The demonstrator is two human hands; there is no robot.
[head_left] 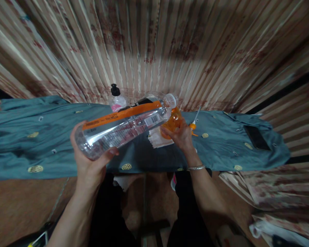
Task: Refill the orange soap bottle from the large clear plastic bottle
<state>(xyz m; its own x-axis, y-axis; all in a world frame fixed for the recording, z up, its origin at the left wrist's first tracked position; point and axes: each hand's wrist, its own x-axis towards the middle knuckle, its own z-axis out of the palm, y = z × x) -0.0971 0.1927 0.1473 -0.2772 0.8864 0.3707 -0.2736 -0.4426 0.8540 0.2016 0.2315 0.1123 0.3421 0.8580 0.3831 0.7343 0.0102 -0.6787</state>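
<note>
Clear plastic bottle [123,128], large and wrapped with an orange-and-black label, lay aslant in the left grip [91,164], which was closed around its base with the thumb on the near side. From that grip it stretched away and to the right, its neck higher in view than its base, and its white-ringed mouth [171,100] came just above the right grip [181,135]. A barcode faced upward near the shoulder.

The right grip was wrapped around a translucent orange bottle [175,118], thumb toward the left grip. The large bottle's mouth overlapped the top of the orange one in view; whether the two touched, I could not tell. A silver bracelet [196,167] circled the wrist behind the right grip.

Just left of the right grip, partly hidden beneath the orange bottle, was a crumpled white cloth or tissue [158,141]. Just to the right of that grip, an orange nozzle [193,126] with a thin pale tube rested on the bench [54,137], which was draped in teal patterned fabric. Farther right of it lay a dark, phone-like slab [256,138]. Beyond the left grip, behind the large bottle, stood a small black-topped bottle [117,100], and a pleated, red-flowered curtain [149,44] hung past both grips.
</note>
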